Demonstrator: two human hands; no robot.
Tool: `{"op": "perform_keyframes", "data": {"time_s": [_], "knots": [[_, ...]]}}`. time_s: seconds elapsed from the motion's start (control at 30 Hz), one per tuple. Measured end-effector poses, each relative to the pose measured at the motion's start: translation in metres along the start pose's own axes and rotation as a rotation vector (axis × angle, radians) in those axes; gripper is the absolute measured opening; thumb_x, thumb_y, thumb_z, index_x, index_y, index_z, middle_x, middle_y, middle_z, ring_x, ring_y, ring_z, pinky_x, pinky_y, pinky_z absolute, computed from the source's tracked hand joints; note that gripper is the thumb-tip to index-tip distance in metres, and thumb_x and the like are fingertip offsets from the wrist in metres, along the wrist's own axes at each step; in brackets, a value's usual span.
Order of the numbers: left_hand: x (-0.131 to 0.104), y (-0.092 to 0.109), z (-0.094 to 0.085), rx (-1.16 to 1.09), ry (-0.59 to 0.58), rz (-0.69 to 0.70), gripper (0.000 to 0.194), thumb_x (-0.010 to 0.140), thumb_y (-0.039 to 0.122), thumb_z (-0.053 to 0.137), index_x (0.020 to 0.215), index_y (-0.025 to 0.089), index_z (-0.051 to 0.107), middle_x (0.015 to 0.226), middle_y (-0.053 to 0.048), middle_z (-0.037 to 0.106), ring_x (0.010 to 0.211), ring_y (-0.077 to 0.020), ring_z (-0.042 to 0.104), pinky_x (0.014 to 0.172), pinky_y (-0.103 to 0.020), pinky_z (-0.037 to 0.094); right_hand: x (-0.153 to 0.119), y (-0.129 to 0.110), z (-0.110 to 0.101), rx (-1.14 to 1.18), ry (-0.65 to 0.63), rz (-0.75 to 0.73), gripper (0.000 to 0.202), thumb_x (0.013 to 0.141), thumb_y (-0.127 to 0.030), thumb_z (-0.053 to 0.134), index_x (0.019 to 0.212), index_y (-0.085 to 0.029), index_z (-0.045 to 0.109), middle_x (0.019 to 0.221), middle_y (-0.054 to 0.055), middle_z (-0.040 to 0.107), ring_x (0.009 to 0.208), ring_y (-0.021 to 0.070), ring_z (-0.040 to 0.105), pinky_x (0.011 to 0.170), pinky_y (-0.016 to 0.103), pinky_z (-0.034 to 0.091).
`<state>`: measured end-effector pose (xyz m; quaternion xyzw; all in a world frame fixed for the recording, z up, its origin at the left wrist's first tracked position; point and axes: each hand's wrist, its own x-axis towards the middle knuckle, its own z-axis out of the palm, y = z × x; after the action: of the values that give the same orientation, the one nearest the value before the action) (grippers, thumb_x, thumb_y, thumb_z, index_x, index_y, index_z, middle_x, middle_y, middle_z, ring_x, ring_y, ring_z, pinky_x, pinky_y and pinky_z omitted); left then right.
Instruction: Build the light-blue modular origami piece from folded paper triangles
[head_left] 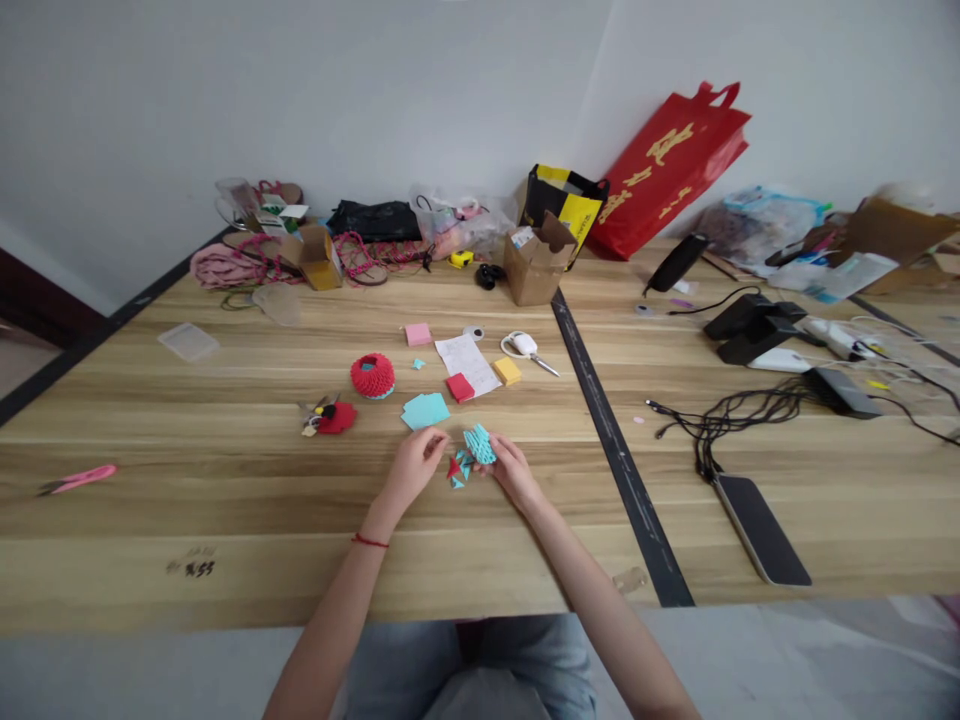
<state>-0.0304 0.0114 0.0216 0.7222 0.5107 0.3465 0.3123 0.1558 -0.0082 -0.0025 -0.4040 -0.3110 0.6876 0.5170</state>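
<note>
A pale wood-grain table (247, 510) is spreading below. Red and turquoise folded-paper triangles (453, 467) are lying near the person. Just beyond, the right hand (515, 474) is holding a turquoise folded-paper cluster (479, 444); the left hand (416, 462) is pinching its fingertips, any contents unclear. Farther left, a round red folded-paper bowl (378, 379) is sitting.

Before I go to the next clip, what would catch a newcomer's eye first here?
The big red bag, tilted at the back of the table right of centre, would probably stand out most. Next come the round red folded piece left of centre and the turquoise folded piece in the right hand.
</note>
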Motion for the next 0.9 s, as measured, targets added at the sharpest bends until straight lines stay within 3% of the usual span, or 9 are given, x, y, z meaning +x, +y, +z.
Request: {"op": "perform_keyframes", "data": {"time_s": [0.1,0.2,0.3,0.47,0.67,0.9], "knots": [[-0.002,0.002,0.003,0.107,-0.075,0.161,0.016,0.081,0.032,0.062,0.091,0.02,0.065,0.094,-0.007,0.063,0.095,-0.0225,0.056,0.087,-0.038,0.045,0.0,-0.003,-0.001,0.05,-0.026,0.024,0.038,0.073,-0.05,0.066,0.091,-0.017,0.066,0.083,0.006,0.071,0.059,0.015,0.061,0.056,0.027,0.047],[-0.003,0.005,0.008,0.19,-0.155,0.242,0.03,0.073,0.03,0.072,0.101,0.022,0.065,0.106,-0.008,0.06,0.102,-0.0248,0.052,0.092,-0.041,0.043,0.0,-0.005,-0.001,0.11,-0.045,0.022,0.034,0.074,-0.049,0.066,0.084,-0.016,0.066,0.08,0.006,0.071,0.059,0.0152,0.06,0.058,0.028,0.048],[-0.005,0.007,0.012,0.229,-0.169,0.245,0.032,0.072,0.024,0.073,0.103,0.022,0.064,0.107,-0.008,0.059,0.102,-0.0252,0.051,0.091,-0.042,0.043,-0.001,-0.006,-0.001,0.138,-0.04,0.013,0.031,0.075,-0.048,0.066,0.082,-0.017,0.066,0.077,0.006,0.07,0.058,0.0156,0.059,0.058,0.029,0.049],[-0.004,0.006,0.013,0.218,-0.155,0.232,0.015,0.078,0.016,0.064,0.093,0.021,0.063,0.097,-0.006,0.063,0.096,-0.0233,0.052,0.085,-0.04,0.044,-0.001,-0.006,-0.001,0.149,-0.023,0.043,0.033,0.077,-0.047,0.063,0.086,-0.016,0.067,0.08,0.008,0.071,0.058,0.0166,0.059,0.056,0.03,0.049],[-0.002,0.007,0.012,0.207,-0.126,0.225,0.002,0.082,0.018,0.06,0.082,0.02,0.061,0.089,-0.005,0.064,0.089,-0.0219,0.054,0.08,-0.038,0.044,0.0,-0.005,-0.002,0.184,-0.021,0.061,0.03,0.078,-0.044,0.061,0.086,-0.016,0.068,0.079,0.008,0.071,0.058,0.0165,0.059,0.056,0.029,0.049],[-0.003,0.004,0.015,0.197,-0.139,0.233,0.007,0.083,0.018,0.058,0.076,0.019,0.058,0.084,-0.005,0.062,0.087,-0.0213,0.053,0.078,-0.036,0.044,0.001,-0.005,-0.004,0.133,-0.074,0.028,0.035,0.08,-0.048,0.057,0.087,-0.016,0.067,0.079,0.008,0.071,0.057,0.0162,0.059,0.056,0.03,0.048]]}}
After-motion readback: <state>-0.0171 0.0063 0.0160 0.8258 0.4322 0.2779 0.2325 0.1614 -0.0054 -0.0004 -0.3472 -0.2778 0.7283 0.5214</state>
